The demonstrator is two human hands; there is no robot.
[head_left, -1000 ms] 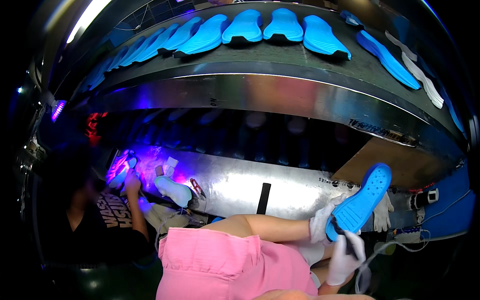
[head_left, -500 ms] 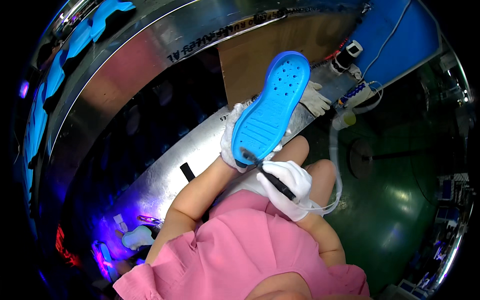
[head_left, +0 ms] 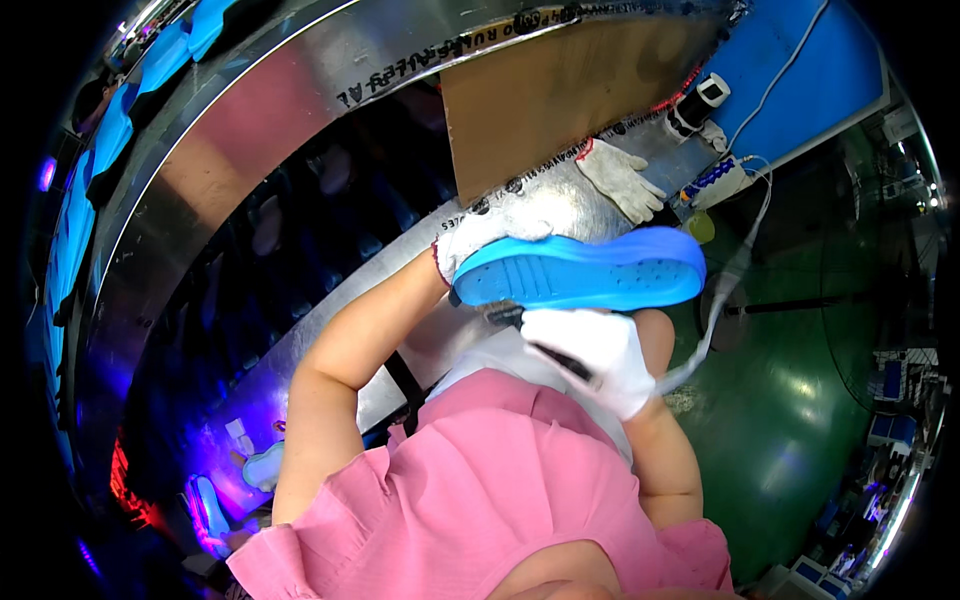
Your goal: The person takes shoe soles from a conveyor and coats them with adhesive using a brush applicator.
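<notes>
My left hand (head_left: 500, 222), in a white knit glove, grips a blue shoe sole (head_left: 585, 275) by its heel end and far edge. The sole lies almost level across my view, toe to the right, its ridged and dimpled upper face tilted toward me. Just below it my right hand (head_left: 615, 352), also gloved in white, is closed around a black-handled brush (head_left: 566, 361). The brush's head is close under the sole's near edge; whether they touch I cannot tell. A thin tube (head_left: 722, 300) runs from behind that hand.
A metal bench (head_left: 390, 290) carries a loose glove (head_left: 622, 182) and a cardboard sheet (head_left: 560, 110). Behind it, blue soles (head_left: 165, 62) line the curved conveyor edge. A white device with fittings (head_left: 715, 185) and a black-and-white bottle (head_left: 697, 103) stand at the right.
The sole has turned from upright to nearly level, its toe swinging right and down. My right hand has shifted slightly right with the brush, whose head has left the sole's face.
</notes>
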